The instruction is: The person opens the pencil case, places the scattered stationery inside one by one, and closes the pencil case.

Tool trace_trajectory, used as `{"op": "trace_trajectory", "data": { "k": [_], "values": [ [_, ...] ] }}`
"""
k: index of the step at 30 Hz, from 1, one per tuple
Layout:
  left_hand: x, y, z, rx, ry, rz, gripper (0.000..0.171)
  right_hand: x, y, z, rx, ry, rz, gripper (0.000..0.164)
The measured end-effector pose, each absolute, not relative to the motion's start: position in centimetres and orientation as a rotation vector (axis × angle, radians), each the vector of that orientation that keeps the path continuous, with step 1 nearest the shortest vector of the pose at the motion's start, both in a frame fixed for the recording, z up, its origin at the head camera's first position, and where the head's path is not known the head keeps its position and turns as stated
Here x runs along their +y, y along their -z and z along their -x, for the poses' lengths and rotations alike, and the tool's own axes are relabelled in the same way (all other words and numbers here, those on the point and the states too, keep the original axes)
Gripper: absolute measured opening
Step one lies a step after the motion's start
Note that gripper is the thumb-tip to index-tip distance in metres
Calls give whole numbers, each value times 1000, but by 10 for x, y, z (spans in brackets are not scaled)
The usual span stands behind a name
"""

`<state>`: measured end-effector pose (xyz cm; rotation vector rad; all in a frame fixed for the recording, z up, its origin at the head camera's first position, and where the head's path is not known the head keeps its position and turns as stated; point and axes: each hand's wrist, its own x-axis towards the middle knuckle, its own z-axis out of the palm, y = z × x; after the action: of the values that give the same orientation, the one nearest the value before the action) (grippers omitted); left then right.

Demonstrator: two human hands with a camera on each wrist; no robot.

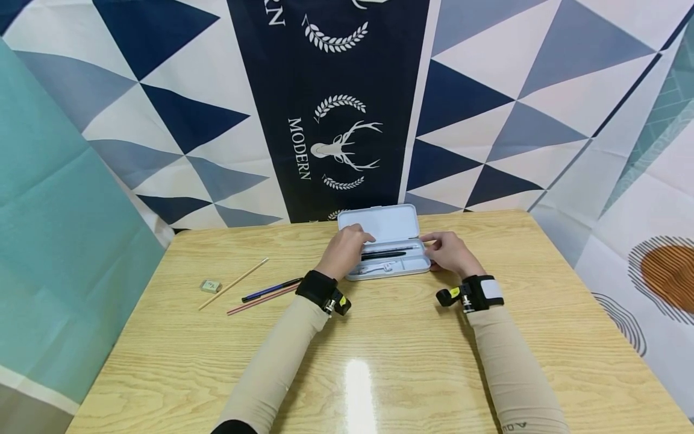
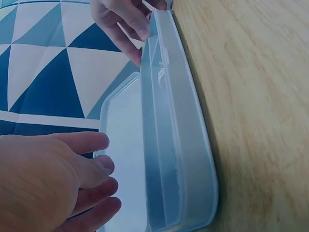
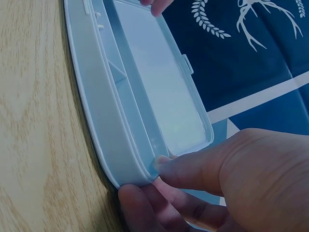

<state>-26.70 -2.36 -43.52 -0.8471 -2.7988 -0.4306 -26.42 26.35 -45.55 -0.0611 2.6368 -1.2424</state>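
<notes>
A pale blue pencil case [image 1: 417, 265] lies unfolded at the back of the table, its lid [image 1: 387, 222] tipped back toward the wall cloth. Dark pens [image 1: 384, 255] lie in its long compartment, and a small white item [image 1: 386, 267] is in the front one. My right hand [image 1: 449, 252] pinches the case's right end; in the right wrist view the thumb [image 3: 186, 169] is on the rim and the fingers are outside. Over the left end, my left hand [image 1: 344, 248] has loosely spread fingers [image 2: 91, 140] that overlap the lid in the left wrist view, holding nothing.
Left on the table lie an eraser [image 1: 210, 286], a thin wooden stick [image 1: 234, 283], a blue-and-black pen [image 1: 271, 290] and a reddish pencil [image 1: 261, 300]. A patterned cloth [image 1: 347, 120] hangs behind the table's back edge.
</notes>
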Motion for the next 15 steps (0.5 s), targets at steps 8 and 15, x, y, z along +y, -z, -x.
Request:
{"op": "trace_trajectory", "data": {
  "k": [8, 15],
  "values": [
    [-29, 438, 264, -2782, 461, 837, 28, 263, 454, 265, 2637, 1234, 69, 47],
    [-39, 468, 283, -2726, 501, 840, 25, 263, 455, 266, 2631, 1240, 55, 48]
  ]
}}
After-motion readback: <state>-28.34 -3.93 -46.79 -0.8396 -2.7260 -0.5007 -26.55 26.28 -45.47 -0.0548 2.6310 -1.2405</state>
